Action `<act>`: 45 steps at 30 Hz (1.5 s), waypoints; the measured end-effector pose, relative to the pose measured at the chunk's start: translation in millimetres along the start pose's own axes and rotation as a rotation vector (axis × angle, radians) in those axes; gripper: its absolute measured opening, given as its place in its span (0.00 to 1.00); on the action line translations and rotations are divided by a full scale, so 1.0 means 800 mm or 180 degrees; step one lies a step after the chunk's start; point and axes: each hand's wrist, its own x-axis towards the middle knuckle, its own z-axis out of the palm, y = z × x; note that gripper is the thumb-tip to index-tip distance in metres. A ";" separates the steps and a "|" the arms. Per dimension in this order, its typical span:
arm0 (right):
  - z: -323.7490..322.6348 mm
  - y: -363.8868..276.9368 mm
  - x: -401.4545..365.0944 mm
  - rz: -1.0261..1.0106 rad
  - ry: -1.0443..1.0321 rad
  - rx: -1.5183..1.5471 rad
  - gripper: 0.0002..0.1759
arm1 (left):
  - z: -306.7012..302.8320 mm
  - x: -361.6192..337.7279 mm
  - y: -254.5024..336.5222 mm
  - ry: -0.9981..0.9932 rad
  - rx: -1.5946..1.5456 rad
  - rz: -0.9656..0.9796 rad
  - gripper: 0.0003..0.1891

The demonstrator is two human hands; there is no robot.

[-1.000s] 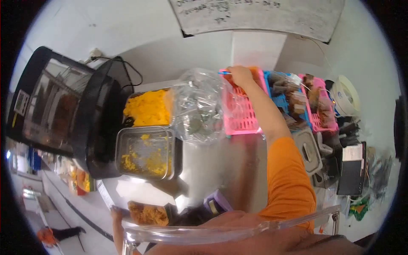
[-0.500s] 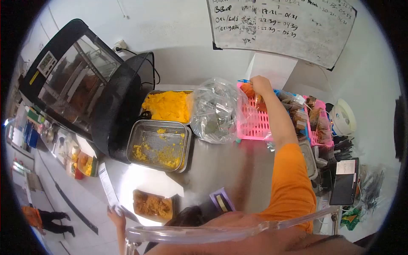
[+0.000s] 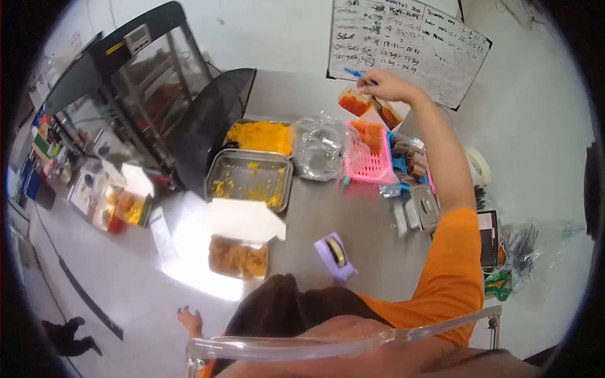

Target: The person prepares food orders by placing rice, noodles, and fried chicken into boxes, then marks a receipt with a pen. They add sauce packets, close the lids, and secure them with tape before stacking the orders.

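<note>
My right hand [image 3: 389,86] is raised in front of the whiteboard, its fingers closed on clear sauce packets [image 3: 356,103] with orange-red contents and blue at the top. The packets hang over a pink basket [image 3: 359,171] that holds more orange packs [image 3: 368,135]. Low at the left, my left hand [image 3: 190,320] is open with its fingers apart and nothing in it. Nearest to it are an open box of brown fried food [image 3: 238,257] with its white lid raised and a paper slip [image 3: 164,236] lying on the table.
A steel pan [image 3: 220,170] with yellow scraps stands before a tray of yellow food [image 3: 259,135]. Beside them are a clear plastic bag [image 3: 319,148], a purple tape dispenser [image 3: 336,257] and a lidded steel container [image 3: 423,206]. A black glass cabinet [image 3: 157,82] stands left.
My right hand has lifted the sauce packets up out of the pink basket. My left hand has let go of the paper slip and moved down. The view has shifted.
</note>
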 end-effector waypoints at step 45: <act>0.584 -0.885 0.385 0.0438 -0.1704 0.7398 0.16 | -0.061 0.026 -0.509 -0.1792 -0.0738 -0.2522 0.22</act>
